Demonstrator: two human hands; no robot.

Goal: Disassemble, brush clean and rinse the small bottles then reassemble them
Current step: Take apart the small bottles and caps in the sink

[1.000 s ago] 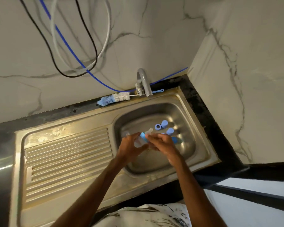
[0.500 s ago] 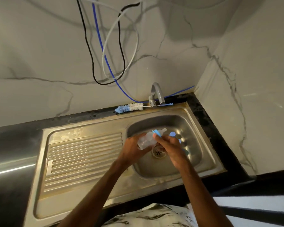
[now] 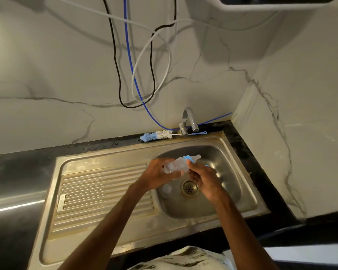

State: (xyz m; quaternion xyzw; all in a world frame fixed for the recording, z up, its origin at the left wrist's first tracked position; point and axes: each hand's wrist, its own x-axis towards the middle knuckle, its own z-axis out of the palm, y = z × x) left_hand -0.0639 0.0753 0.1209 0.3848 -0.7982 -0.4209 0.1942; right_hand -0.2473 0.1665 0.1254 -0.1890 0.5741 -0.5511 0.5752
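- Steel sink [image 3: 248,201] under a marble wall, brush [image 3: 157,135] beside the tap [image 3: 188,119].
- Left hand [image 3: 160,175] grips a clear bottle [image 3: 176,166].
- Right hand [image 3: 205,180] pinches its blue collar [image 3: 189,158].

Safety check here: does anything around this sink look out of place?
Loose black, white and blue cables dangle down the marble wall just above the curved metal tap, the blue one running behind it: odd beside a steel sink.
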